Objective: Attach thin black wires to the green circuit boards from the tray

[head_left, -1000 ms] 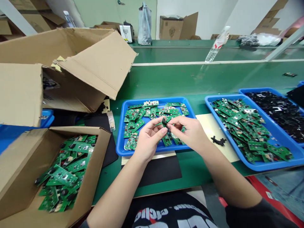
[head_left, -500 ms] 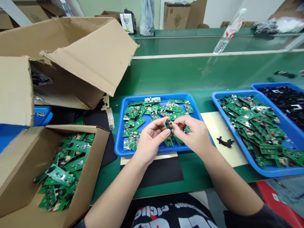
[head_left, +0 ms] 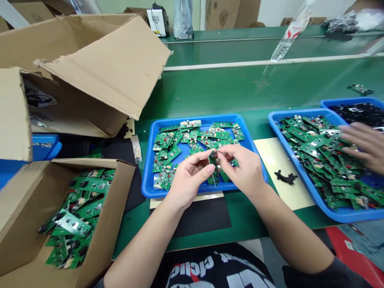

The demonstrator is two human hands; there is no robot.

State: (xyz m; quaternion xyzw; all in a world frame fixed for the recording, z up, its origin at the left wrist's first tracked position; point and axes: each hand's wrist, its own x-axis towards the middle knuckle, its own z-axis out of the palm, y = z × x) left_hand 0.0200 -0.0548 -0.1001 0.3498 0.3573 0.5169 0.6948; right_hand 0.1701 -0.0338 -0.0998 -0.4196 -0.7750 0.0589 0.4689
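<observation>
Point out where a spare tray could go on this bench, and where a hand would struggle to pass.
Bare green bench lies behind the middle blue tray. A cream sheet lies right of it. Crowded: the right tray, under a co-worker's hand.

A long green assembly-line bench (head_left: 240, 80) runs before white walls (head_left: 271, 10), a cardboard carton (head_left: 220, 16) standing beyond it.

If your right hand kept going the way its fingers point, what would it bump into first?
The small green circuit board right in front of the right hand. Its fingertips seem to be touching that board, though depth is hard to judge here. Just past the board is the left hand.
</observation>
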